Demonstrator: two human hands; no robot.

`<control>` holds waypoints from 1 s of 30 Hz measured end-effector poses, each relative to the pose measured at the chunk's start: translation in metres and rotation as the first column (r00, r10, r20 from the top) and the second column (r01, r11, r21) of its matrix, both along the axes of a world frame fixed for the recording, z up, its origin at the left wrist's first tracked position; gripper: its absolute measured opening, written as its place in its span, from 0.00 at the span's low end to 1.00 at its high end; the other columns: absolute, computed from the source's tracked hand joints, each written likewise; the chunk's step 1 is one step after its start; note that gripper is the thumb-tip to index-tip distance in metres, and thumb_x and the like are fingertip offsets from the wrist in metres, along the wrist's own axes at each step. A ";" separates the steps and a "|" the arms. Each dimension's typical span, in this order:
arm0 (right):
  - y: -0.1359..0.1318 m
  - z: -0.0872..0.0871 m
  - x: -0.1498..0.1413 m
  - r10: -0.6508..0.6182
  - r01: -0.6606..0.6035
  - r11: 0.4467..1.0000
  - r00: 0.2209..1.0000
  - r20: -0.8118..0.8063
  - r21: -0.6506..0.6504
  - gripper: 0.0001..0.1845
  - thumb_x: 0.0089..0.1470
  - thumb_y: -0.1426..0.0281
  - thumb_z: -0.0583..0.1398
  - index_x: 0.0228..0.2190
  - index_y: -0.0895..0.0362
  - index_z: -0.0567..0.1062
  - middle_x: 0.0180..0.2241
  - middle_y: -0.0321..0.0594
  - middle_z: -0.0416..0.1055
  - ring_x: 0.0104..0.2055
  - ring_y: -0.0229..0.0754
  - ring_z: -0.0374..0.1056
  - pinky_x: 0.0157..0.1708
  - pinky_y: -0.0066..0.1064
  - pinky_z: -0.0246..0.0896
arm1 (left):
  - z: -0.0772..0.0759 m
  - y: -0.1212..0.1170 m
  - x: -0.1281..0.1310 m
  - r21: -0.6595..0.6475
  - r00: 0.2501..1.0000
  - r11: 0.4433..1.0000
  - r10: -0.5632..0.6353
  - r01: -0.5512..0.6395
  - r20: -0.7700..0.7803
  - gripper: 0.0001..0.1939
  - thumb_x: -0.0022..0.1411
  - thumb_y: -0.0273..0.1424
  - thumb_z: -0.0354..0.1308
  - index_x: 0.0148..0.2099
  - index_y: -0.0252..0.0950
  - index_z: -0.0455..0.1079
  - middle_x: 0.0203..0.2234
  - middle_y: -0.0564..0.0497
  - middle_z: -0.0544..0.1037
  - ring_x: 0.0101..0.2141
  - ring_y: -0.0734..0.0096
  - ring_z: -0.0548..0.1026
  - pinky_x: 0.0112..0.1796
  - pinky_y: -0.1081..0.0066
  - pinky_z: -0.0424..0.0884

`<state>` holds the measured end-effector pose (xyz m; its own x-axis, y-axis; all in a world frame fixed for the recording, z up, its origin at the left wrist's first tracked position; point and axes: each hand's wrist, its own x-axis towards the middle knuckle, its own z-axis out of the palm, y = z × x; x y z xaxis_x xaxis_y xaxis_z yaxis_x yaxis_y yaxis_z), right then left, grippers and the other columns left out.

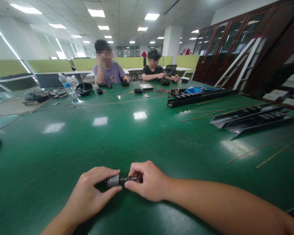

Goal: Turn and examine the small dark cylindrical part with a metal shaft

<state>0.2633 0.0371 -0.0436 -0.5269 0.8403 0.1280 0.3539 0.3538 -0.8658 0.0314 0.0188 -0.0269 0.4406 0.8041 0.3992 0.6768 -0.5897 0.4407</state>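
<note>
Silver metal cylinder (113, 181): Held low over the glossy green bench (63, 147), between both hands, with its black threaded stem (128, 179) pointing toward the right hand.

Left hand (90, 192): Thumb and fingers closed around the cylinder's silver end.

Right hand (148, 181): Fingers pinched the black stem from the other side.

Risk: A slip on the smooth metal could have dropped the small part, which might then have rolled across the polished bench.

Nearby: Black metal rails (250, 122) and thin tan rods (281, 149) lay to the right. Two co-workers, one in a purple T-shirt (111, 74), the other in a black shirt (149, 70), sat across the bench.
</note>
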 end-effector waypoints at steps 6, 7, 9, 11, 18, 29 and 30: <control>0.000 -0.001 -0.001 0.000 0.000 1.000 1.000 -0.009 -0.016 0.09 0.51 0.65 0.64 0.28 0.57 0.72 0.21 0.30 0.66 0.22 0.31 0.61 0.22 0.22 0.51 | 0.000 -0.001 -0.002 0.009 1.000 1.000 0.001 0.000 -0.011 0.14 0.57 0.38 0.67 0.47 0.45 0.75 0.36 0.56 0.81 0.36 0.72 0.79 0.37 0.75 0.76; 0.000 -0.001 -0.001 0.000 0.000 1.000 1.000 -0.011 -0.020 0.09 0.51 0.65 0.64 0.27 0.57 0.72 0.21 0.30 0.66 0.22 0.31 0.61 0.22 0.22 0.51 | 0.000 -0.001 -0.002 0.012 1.000 1.000 0.001 -0.001 -0.009 0.14 0.57 0.38 0.67 0.47 0.46 0.75 0.36 0.56 0.81 0.35 0.72 0.79 0.37 0.75 0.76; 0.000 -0.001 -0.001 0.001 -0.001 1.000 1.000 -0.011 -0.021 0.09 0.51 0.65 0.64 0.27 0.57 0.72 0.21 0.30 0.66 0.22 0.31 0.61 0.22 0.22 0.51 | 0.000 -0.001 -0.002 0.012 1.000 1.000 0.001 -0.001 -0.007 0.15 0.57 0.38 0.67 0.47 0.46 0.75 0.36 0.56 0.81 0.35 0.72 0.79 0.37 0.75 0.76; 0.000 0.000 -0.001 0.000 0.000 1.000 1.000 -0.006 -0.015 0.09 0.51 0.65 0.64 0.27 0.57 0.72 0.21 0.30 0.67 0.22 0.31 0.61 0.22 0.22 0.51 | 0.000 -0.001 -0.003 0.014 1.000 1.000 -0.002 0.002 -0.005 0.15 0.57 0.38 0.67 0.47 0.46 0.75 0.36 0.56 0.81 0.36 0.72 0.79 0.37 0.75 0.76; 0.000 0.001 -0.001 0.002 -0.002 1.000 1.000 -0.005 -0.025 0.09 0.52 0.65 0.64 0.28 0.57 0.72 0.22 0.31 0.67 0.23 0.32 0.62 0.23 0.23 0.52 | 0.002 -0.001 -0.001 0.011 1.000 1.000 -0.002 0.002 0.002 0.15 0.57 0.38 0.67 0.46 0.43 0.76 0.35 0.53 0.81 0.35 0.69 0.79 0.36 0.74 0.76; 0.000 0.001 -0.001 -0.004 0.002 0.999 1.000 -0.031 -0.045 0.07 0.51 0.67 0.65 0.28 0.58 0.73 0.22 0.31 0.67 0.24 0.33 0.62 0.23 0.23 0.53 | 0.000 0.000 -0.004 0.010 1.000 1.000 0.009 -0.008 -0.002 0.15 0.57 0.38 0.67 0.46 0.43 0.76 0.35 0.52 0.81 0.35 0.69 0.79 0.36 0.74 0.76; 0.000 0.002 -0.001 -0.005 0.003 0.999 0.999 -0.036 -0.052 0.07 0.50 0.67 0.65 0.28 0.58 0.73 0.22 0.31 0.67 0.24 0.33 0.62 0.23 0.23 0.53 | 0.000 0.000 -0.004 0.008 1.000 1.000 0.010 -0.010 -0.004 0.15 0.57 0.38 0.67 0.47 0.43 0.76 0.35 0.52 0.81 0.35 0.69 0.79 0.36 0.73 0.76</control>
<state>0.2623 0.0372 -0.0421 -0.5194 0.8482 0.1034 0.3229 0.3069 -0.8953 0.0271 0.0187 -0.0266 0.4339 0.8052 0.4042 0.6845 -0.5863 0.4332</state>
